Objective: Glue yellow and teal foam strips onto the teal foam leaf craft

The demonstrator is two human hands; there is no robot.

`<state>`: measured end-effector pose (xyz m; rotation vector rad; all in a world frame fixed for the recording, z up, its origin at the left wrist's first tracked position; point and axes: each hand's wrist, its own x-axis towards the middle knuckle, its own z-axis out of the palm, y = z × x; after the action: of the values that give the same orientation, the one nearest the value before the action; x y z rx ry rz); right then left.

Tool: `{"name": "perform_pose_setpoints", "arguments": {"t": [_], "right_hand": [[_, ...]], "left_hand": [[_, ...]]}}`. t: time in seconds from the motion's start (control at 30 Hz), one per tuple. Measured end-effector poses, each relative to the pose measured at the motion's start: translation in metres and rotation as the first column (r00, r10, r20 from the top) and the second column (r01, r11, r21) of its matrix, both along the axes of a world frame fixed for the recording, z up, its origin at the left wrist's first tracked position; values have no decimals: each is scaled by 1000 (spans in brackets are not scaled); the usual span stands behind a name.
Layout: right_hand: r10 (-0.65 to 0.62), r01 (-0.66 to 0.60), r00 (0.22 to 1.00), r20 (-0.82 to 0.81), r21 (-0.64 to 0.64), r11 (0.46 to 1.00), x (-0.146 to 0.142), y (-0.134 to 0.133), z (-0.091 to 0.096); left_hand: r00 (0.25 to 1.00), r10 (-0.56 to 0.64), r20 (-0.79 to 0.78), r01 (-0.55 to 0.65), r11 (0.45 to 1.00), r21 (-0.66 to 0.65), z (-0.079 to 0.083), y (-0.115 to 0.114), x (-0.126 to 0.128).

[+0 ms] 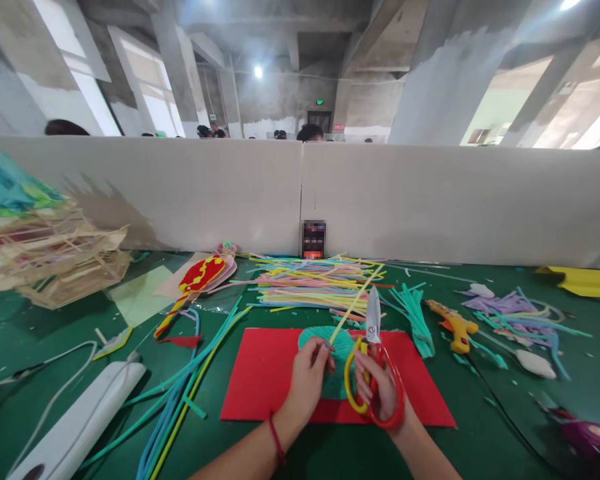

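My left hand (312, 369) pinches the lower end of a thin pale-yellow strip (359, 300), which slants up and to the right. Through the handles of a pair of scissors (374, 319), one loop red and one yellow, pass the fingers of my right hand (379, 385); the blades point away from me and look closed, just right of the strip. Below both hands lies a ribbed teal piece (336, 389), partly covered by them, on a red sheet (260, 377).
Many coloured strips (305, 283) lie behind the sheet. A red-and-yellow fan shape (203, 275) sits left of them. Yellow glue gun (460, 328) and purple tool (593, 437) lie right, a white power strip (87, 417) left. A phone (313, 239) leans on the white partition (205, 200).
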<state>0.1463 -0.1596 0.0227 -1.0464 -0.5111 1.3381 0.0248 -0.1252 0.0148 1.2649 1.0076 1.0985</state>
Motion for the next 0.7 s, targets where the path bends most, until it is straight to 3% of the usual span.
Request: {"name": "perform_pose_setpoints", "arguments": {"t": [0.17, 0.43, 0.7], "right_hand": [[48, -46, 991, 122, -14, 999, 3, -4, -12], [-51, 41, 987, 154, 71, 997, 16, -1, -13], [-59, 48, 987, 152, 79, 996, 16, -1, -12]], "left_hand": [[998, -62, -19, 63, 998, 16, 6, -8, 0], [958, -264, -114, 269, 963, 31, 10, -12, 1], [952, -276, -133, 282, 959, 30, 6, -10, 0]]}}
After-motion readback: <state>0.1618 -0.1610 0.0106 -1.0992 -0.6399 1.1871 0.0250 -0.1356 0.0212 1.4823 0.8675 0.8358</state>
